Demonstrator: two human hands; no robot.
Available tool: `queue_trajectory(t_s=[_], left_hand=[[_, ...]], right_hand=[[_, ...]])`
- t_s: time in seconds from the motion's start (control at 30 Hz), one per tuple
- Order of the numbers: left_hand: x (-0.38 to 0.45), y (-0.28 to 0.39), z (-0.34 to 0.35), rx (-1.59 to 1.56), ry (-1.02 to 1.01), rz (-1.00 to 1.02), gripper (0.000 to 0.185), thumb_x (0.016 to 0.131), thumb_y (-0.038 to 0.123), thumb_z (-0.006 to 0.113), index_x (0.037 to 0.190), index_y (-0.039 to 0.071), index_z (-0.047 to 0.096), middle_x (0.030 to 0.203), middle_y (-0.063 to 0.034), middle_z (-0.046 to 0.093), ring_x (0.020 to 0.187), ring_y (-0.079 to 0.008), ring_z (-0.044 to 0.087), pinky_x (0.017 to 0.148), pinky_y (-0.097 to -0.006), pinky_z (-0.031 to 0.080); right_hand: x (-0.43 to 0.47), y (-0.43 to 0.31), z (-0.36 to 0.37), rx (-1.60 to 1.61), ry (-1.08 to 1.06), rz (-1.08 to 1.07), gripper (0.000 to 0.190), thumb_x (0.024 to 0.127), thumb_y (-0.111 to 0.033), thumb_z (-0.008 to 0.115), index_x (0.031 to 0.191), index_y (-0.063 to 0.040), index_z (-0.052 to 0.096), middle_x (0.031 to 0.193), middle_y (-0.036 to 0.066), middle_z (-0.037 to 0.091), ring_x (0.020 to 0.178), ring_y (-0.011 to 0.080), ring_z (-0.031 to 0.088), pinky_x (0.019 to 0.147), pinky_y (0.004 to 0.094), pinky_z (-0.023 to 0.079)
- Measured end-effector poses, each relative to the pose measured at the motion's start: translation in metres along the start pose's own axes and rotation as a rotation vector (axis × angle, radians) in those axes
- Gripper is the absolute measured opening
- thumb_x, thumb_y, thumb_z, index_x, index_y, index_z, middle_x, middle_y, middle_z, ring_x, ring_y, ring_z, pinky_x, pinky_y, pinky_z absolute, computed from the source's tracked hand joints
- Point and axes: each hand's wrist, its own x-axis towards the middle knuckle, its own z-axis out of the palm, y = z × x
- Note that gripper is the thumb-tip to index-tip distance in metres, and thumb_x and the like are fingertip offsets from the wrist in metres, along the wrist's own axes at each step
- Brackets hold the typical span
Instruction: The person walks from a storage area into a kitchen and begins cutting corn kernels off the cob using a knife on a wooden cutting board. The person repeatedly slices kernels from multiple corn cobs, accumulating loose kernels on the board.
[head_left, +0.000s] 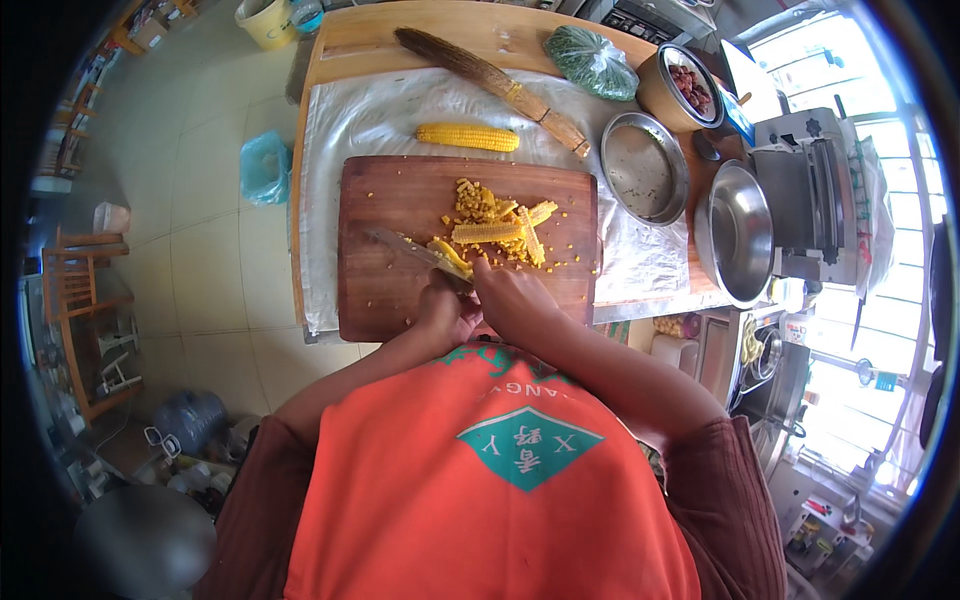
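My right hand (517, 294) is closed around the handle end of a kitchen knife, whose blade (409, 246) points to the upper left over a wooden cutting board (382, 195). Close beside it, my left hand (444, 306) holds a piece of corn (450, 259) against the blade; the fingers and knife hide part of it. A heap of cut corn kernels (474, 199) and stripped corn strips (486, 233) lies on the board just beyond both hands. Loose kernels are scattered to the right. Past the board's far edge rests a whole ear of corn (466, 137).
A straw whisk broom (495, 86) lies on the plastic sheet (360, 112). To the right are a shallow metal pan (643, 169), a steel bowl (739, 232), a pot of meat chunks (671, 97) and a bag of greens (591, 64). A machine (806, 187) stands beyond.
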Motion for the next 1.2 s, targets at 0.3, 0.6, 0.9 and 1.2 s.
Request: queue_trajectory(t_s=[0.3,0.6,0.9,1.2], left_hand=[[0.021,0.000,-0.028,0.065,-0.177,-0.142,0.049,0.102,0.053,0.028,0.097,0.012,0.054,0.074,-0.0024,0.053,0.058,-0.0163,0.048,0.050,-0.0316,0.041],[0.013,0.009,-0.034,0.211,-0.121,-0.117,0.051,0.102,0.050,0.027,0.090,0.009,0.055,0.072,-0.0073,0.053,0.053,-0.0165,0.044,0.049,-0.0298,0.038],[-0.001,0.003,-0.026,0.153,-0.061,-0.104,0.054,0.103,0.050,0.023,0.093,0.007,0.054,0.071,-0.0080,0.053,0.050,-0.0180,0.041,0.046,-0.0306,0.035],[-0.016,-0.009,-0.013,0.258,0.012,-0.096,0.045,0.102,0.041,0.025,0.090,0.007,0.051,0.071,-0.0079,0.049,0.047,-0.0148,0.033,0.044,-0.0289,0.030]], right_hand=[[-0.001,0.001,-0.002,-0.031,-0.102,0.147,0.017,0.089,-0.011,0.052,0.098,0.004,0.048,0.082,0.025,0.068,0.079,0.0408,0.069,0.066,0.0474,0.057],[0.049,0.028,0.037,0.022,-0.014,0.059,0.020,0.088,-0.011,0.056,0.100,0.001,0.046,0.082,0.024,0.068,0.078,0.0413,0.068,0.068,0.0504,0.055],[0.032,0.019,0.038,0.009,-0.036,0.095,0.019,0.087,-0.011,0.056,0.100,0.003,0.049,0.082,0.025,0.068,0.079,0.0380,0.070,0.067,0.0466,0.057],[0.010,0.033,0.041,0.023,-0.110,0.172,0.019,0.090,-0.009,0.051,0.104,0.003,0.046,0.082,0.025,0.068,0.082,0.0402,0.069,0.070,0.0486,0.056]])
